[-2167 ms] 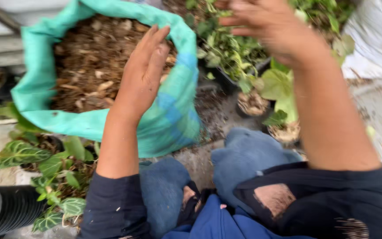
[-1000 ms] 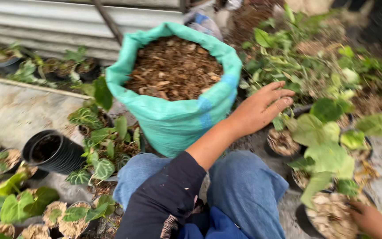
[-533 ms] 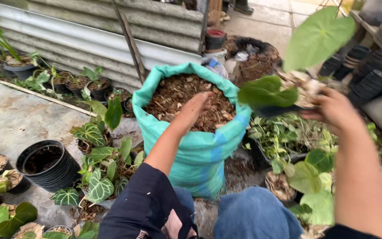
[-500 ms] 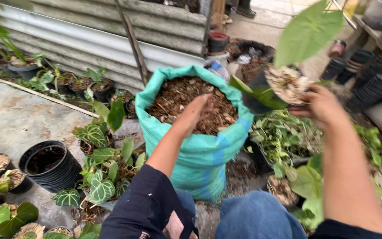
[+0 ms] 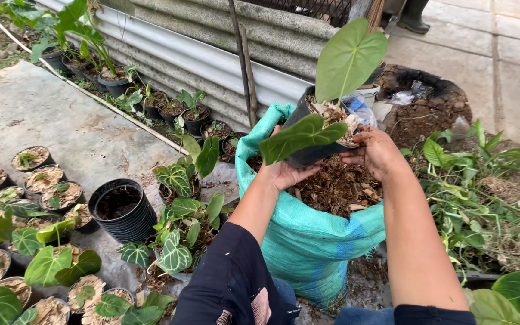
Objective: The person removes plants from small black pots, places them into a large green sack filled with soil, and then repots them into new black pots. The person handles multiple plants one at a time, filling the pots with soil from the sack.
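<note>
Centrally, a black plastic pot [image 5: 315,153] is held above the open mouth of a teal woven sack [image 5: 314,238]. The pot carries a young plant with two heart-shaped leaves: a tall pale-green leaf [image 5: 349,57] standing upright and a darker leaf [image 5: 299,137] lying sideways across the pot's front. Dry leaf litter covers the top of the pot. The left hand [image 5: 285,174] cups the pot from below, fingers curled against its underside. The right hand [image 5: 375,152] grips the pot's right side, fingers wrapped around the wall and soiled with potting mix. Both forearms reach forward from dark sleeves at the bottom edge of the view.

Below the pot, the sack is filled with brown bark-chip potting mix [image 5: 338,189], its rim rolled down. Just left of the sack stands a cluster of small plants with dark, white-veined leaves [image 5: 179,235]. Beside these sits a stack of empty black pots [image 5: 121,207] on a concrete slab [image 5: 43,120]. Further left, many small pots topped with dry litter [image 5: 7,180] hold seedlings. Behind the sack runs a corrugated metal sheet [image 5: 212,54], with a row of potted plants [image 5: 151,99] along its base. To the right lies a tangle of uprooted green plants [image 5: 482,180], and beyond it a mound of dark soil [image 5: 428,111].
</note>
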